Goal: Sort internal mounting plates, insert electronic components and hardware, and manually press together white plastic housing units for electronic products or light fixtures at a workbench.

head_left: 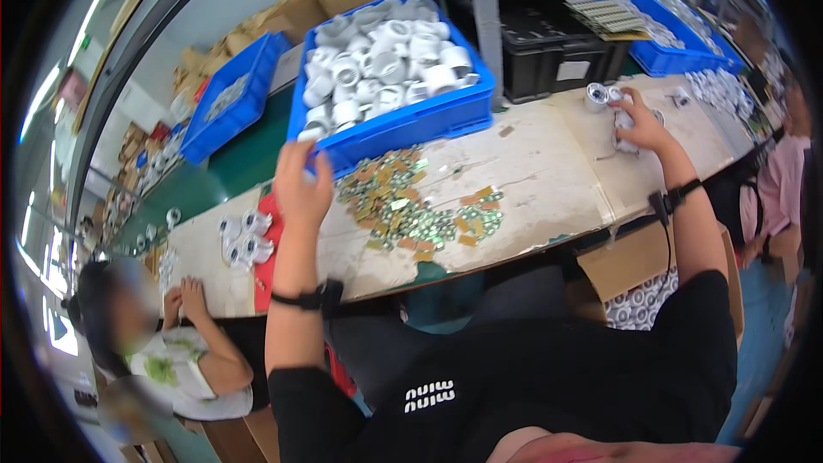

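My left hand (302, 189) is at the near left corner of a large blue bin (411, 127), fingers apart and nothing visible in them. White plastic cup-shaped housings (387, 67) fill this bin in a heap. Farther right, my right hand (641, 126) is over a small group of white housings, its thumb and fingers spread. One housing with a dark round opening (597, 98) stands upright just left of its fingertips. Another pale part (624, 133) lies beneath the hand, partly hidden. Small green and tan circuit boards (403, 206) lie scattered between my arms.
A black crate (557, 60) and another blue bin (677, 56) stand at the back right. White housings (247, 240) sit beside a red strip at left, near a co-worker's hands (190, 298). A cardboard box (630, 261) of white parts is below the table edge.
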